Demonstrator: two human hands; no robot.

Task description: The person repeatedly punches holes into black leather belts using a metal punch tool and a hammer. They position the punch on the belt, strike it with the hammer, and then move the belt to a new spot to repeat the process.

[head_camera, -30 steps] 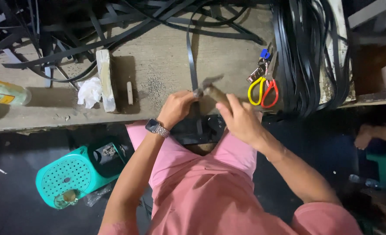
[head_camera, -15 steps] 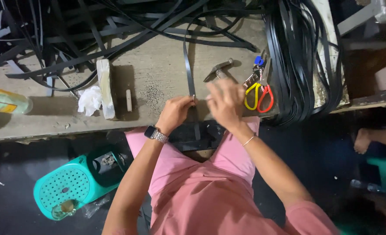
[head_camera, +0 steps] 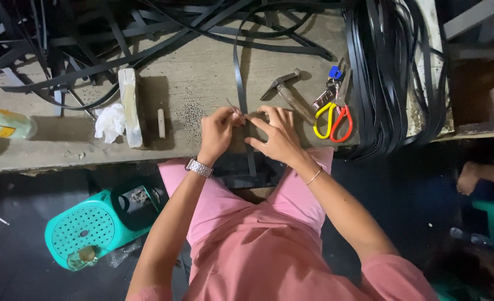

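Black strap: flat on bench, under both hands.
Left hand: pinched on thin pin.
Right hand: spread, pressing strap.
Risk: pricked fingertip, likely, should pin slip.
Hammer: idle nearby.

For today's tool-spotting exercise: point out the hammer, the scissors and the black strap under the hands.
hammer (head_camera: 291, 96): head view, on its handle.
scissors (head_camera: 330, 120): head view, between the coloured loops.
black strap (head_camera: 237, 72): head view, bare stretch above the hands.
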